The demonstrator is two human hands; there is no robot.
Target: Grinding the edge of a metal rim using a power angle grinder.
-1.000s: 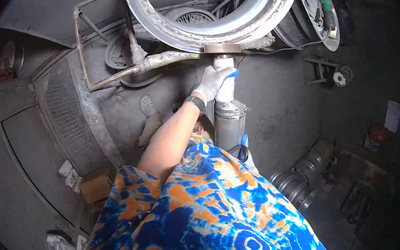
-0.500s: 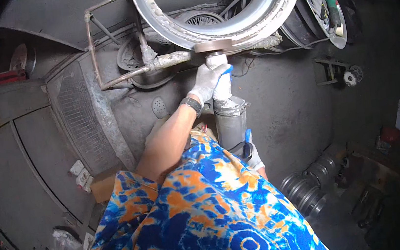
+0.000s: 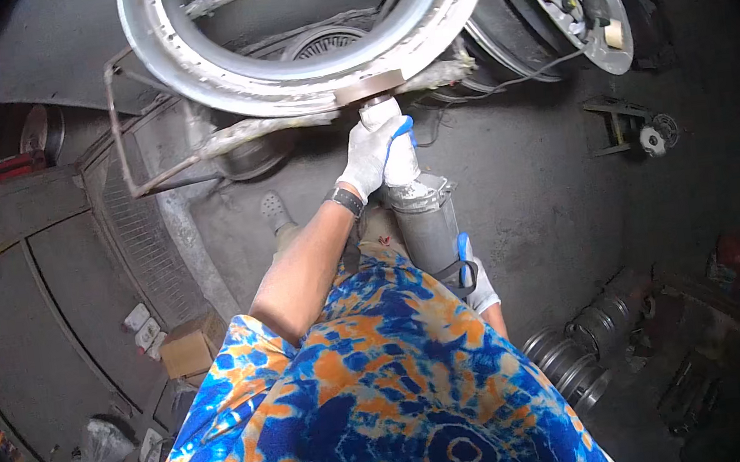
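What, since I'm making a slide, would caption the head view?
Gloved left hand and right hand on a power tool, brown disc at a metal wheel rim.

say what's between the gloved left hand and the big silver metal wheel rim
The white-wrapped upper end of the grey cylindrical tool and its brown disc lie between the left hand and rim, in the head view.

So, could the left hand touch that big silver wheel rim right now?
Probably not: the left hand grips the white tool neck, and the brown disc sits between it and the wheel rim.
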